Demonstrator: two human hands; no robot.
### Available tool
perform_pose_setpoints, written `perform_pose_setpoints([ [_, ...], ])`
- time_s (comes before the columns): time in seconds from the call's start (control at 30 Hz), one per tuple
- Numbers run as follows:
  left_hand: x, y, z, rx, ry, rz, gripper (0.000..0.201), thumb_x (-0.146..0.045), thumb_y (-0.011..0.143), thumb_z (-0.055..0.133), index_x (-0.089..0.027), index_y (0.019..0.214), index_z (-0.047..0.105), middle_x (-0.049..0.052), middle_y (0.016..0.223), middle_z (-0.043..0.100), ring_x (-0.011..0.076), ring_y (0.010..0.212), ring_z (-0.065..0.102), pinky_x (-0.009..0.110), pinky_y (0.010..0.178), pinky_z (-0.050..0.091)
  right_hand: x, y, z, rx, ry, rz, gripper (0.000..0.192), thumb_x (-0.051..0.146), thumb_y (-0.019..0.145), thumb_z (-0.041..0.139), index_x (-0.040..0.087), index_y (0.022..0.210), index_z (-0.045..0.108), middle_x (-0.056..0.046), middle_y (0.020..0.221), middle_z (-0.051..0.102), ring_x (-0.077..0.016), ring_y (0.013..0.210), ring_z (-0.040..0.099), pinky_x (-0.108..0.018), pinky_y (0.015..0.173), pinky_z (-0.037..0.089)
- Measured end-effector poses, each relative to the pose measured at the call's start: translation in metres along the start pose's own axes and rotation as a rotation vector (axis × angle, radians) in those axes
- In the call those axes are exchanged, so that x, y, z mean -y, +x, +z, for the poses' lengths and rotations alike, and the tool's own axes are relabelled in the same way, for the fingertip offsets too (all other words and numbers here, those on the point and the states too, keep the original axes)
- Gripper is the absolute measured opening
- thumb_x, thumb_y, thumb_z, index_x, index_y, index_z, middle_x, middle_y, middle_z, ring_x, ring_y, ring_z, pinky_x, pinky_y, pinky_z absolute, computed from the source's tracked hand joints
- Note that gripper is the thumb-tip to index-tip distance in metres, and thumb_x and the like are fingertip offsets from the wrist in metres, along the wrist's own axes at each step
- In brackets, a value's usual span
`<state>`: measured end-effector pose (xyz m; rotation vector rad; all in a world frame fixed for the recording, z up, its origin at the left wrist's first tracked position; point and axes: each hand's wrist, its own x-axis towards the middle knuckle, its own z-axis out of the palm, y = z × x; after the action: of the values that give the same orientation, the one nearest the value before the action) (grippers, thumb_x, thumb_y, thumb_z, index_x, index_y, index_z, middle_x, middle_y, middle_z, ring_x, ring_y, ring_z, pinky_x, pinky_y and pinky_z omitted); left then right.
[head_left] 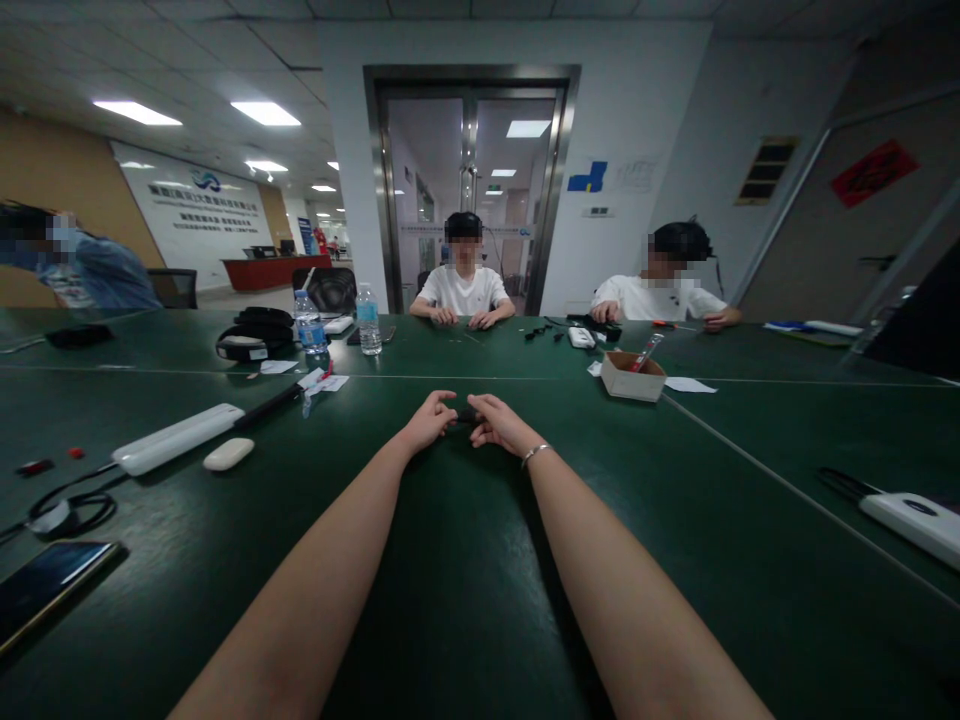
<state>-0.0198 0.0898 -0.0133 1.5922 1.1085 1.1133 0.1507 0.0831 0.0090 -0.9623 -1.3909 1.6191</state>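
Both my arms stretch forward over the dark green table (480, 600). My left hand (430, 418) and my right hand (496, 420) meet at the table's middle, fingers curled around a small black object (465, 413) held between them. The object is mostly hidden by my fingers, so I cannot tell what it is. A thin bracelet (535, 454) circles my right wrist.
A white power strip (176, 438) and a white oval case (229, 454) lie at left, a phone (45, 585) at near left. A small cardboard box (633, 376) stands right of centre, two water bottles (367, 320) behind. Another white strip (911, 520) lies at right. Three people sit across the table.
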Motion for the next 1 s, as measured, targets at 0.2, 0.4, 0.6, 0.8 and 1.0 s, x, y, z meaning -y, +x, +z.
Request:
perform_pose_setpoints([
  [0.2, -0.001, -0.001, 0.0, 0.01, 0.006, 0.02, 0.039, -0.018, 0.075, 0.051, -0.016, 0.112, 0.041, -0.004, 0.065, 0.048, 0.0083, 0.056, 0.048, 0.018, 0.047, 0.036, -0.001, 0.006, 0.006, -0.026, -0.078, 0.068, 0.028, 0.041, 0.09, 0.041, 0.014, 0.097, 0.046, -0.002, 0.056, 0.054, -0.012, 0.039, 0.054, -0.024, 0.037, 0.05],
  [0.4, 0.0, 0.0, -0.001, -0.009, -0.002, -0.006, 0.038, -0.017, 0.076, 0.05, -0.016, 0.113, 0.041, -0.004, 0.064, 0.049, 0.0074, 0.052, 0.046, 0.018, 0.047, 0.035, 0.0, -0.002, -0.006, 0.043, 0.005, -0.092, 0.068, 0.002, 0.064, 0.062, 0.034, 0.117, 0.034, 0.001, 0.094, 0.052, -0.0051, 0.046, 0.055, -0.019, 0.04, 0.05],
  [0.6, 0.003, 0.002, -0.001, -0.002, -0.004, 0.011, 0.038, -0.019, 0.075, 0.051, -0.017, 0.112, 0.041, -0.004, 0.065, 0.049, 0.0072, 0.052, 0.046, 0.017, 0.046, 0.035, 0.0, 0.0, -0.004, -0.009, -0.044, -0.001, 0.045, 0.023, 0.077, 0.06, 0.027, 0.115, 0.036, 0.004, 0.075, 0.05, -0.0044, 0.039, 0.05, -0.02, 0.038, 0.049],
  [0.8, 0.003, 0.003, 0.0, -0.004, 0.012, 0.024, 0.039, -0.019, 0.075, 0.051, -0.016, 0.112, 0.041, -0.003, 0.066, 0.048, 0.0075, 0.053, 0.046, 0.017, 0.046, 0.036, 0.0, 0.008, 0.006, -0.111, -0.124, 0.065, 0.029, 0.042, 0.09, 0.038, 0.015, 0.099, 0.044, -0.001, 0.061, 0.053, -0.0069, 0.033, 0.046, -0.023, 0.033, 0.047],
  [1.0, 0.002, 0.002, -0.001, -0.007, 0.011, 0.007, 0.037, -0.018, 0.076, 0.05, -0.017, 0.112, 0.041, -0.004, 0.066, 0.048, 0.0072, 0.052, 0.046, 0.017, 0.046, 0.037, 0.003, -0.001, -0.005, 0.003, -0.02, -0.024, 0.06, 0.002, 0.07, 0.056, 0.032, 0.118, 0.035, 0.0, 0.093, 0.053, -0.0036, 0.044, 0.052, -0.022, 0.043, 0.052],
])
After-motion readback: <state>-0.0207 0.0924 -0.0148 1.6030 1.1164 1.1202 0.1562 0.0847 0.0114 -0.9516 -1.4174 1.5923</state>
